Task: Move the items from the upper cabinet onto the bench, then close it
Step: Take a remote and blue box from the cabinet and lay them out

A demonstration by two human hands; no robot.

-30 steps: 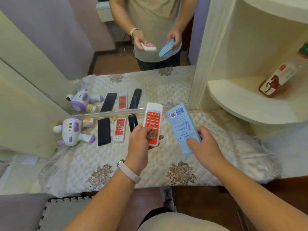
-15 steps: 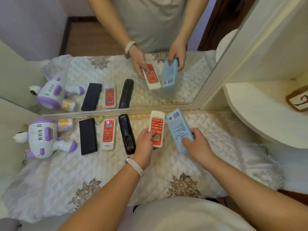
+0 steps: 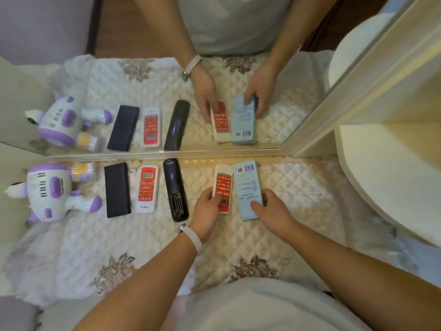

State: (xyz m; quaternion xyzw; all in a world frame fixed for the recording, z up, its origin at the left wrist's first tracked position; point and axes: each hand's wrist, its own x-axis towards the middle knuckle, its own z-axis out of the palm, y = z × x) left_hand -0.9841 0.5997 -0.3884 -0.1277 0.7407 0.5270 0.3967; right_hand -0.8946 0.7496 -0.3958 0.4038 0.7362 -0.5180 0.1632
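Right now you're in the set-down: your left hand [image 3: 205, 212] has its fingers curled around the near end of a red remote [image 3: 223, 187], thumb across its face, and your right hand [image 3: 272, 212] pinches the near end of a blue box [image 3: 248, 187]. Both lie side by side on the quilted bench [image 3: 298, 199], touching or nearly so, far ends close to the mirror [image 3: 143, 80] at twelve o'clock. At nine o'clock the row runs black remote [image 3: 175, 189], second red remote [image 3: 146, 188], flat black case [image 3: 117, 189], toy robot [image 3: 49, 192]. Next, I'd say, loosen both grips and lift clear without nudging the pair. The cabinet itself isn't in view; only a pale shelf [image 3: 393, 177] shows at three o'clock, so whether more items wait I can't tell.
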